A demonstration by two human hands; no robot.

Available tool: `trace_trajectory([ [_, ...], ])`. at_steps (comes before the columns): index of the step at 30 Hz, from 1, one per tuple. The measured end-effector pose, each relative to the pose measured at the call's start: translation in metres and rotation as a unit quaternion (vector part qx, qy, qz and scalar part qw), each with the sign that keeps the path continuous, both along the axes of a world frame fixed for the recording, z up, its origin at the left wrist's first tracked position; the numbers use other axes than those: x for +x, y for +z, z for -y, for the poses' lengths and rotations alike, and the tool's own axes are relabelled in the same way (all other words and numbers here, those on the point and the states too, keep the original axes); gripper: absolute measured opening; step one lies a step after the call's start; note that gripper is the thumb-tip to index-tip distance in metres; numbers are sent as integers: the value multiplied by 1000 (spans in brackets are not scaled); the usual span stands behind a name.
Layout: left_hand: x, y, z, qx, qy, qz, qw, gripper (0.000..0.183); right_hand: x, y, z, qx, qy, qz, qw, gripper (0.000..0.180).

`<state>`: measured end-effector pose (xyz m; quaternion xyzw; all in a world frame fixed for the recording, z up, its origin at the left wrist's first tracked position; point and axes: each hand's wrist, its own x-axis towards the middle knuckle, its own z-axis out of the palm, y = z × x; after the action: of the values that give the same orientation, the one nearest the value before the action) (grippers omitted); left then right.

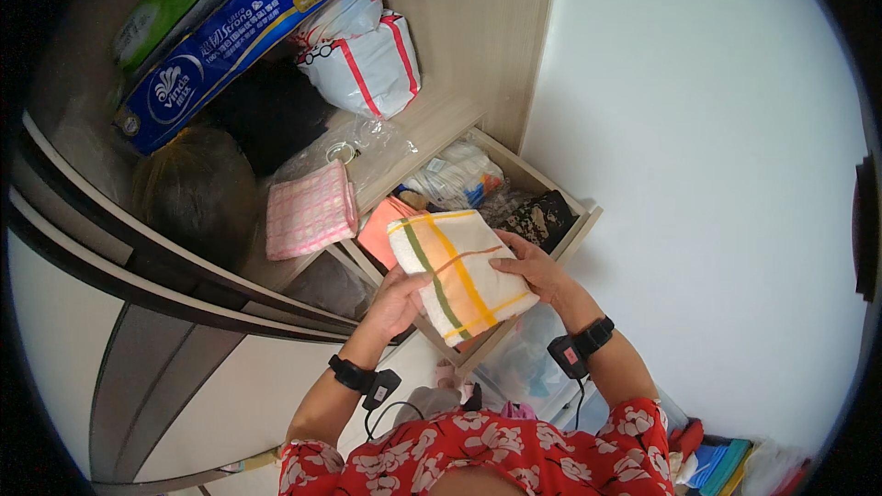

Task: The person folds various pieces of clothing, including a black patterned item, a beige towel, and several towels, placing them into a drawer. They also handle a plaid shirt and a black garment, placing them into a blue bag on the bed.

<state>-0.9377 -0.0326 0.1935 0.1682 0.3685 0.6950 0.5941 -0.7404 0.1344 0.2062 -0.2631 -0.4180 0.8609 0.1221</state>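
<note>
A folded white towel point(463, 275) with yellow, green and orange stripes is held flat between my two hands, above an open wooden drawer point(586, 226). My left hand point(398, 302) grips its left edge, thumb on top. At the opposite edge, my right hand point(534, 263) pinches it the same way, with fingers partly hidden beneath. Under the towel, the drawer holds a coral-coloured cloth point(383, 226), a white plastic package point(455, 172) and a dark patterned cloth point(544, 219). A folded pink checked towel point(311, 211) rests on the shelf left of the drawer.
On the shelf point(427, 127) stand a blue Vinda tissue pack point(234, 48), a white plastic bag with red stripes point(368, 69) and a dark tied bag point(196, 186). Sliding doors point(179, 386) border the left. A white wall point(689, 151) rises at right. Beneath the drawer is a translucent bin point(527, 365).
</note>
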Motion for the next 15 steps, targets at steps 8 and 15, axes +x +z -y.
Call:
trace_trajectory([
  [8,-10,-14,14,-94,90,-75,989,41,-13,-1,-22,233,73,35,969,70],
  [15,-16,-39,21,-167,98,-266,944,65,-33,-4,-34,364,161,82,913,71],
])
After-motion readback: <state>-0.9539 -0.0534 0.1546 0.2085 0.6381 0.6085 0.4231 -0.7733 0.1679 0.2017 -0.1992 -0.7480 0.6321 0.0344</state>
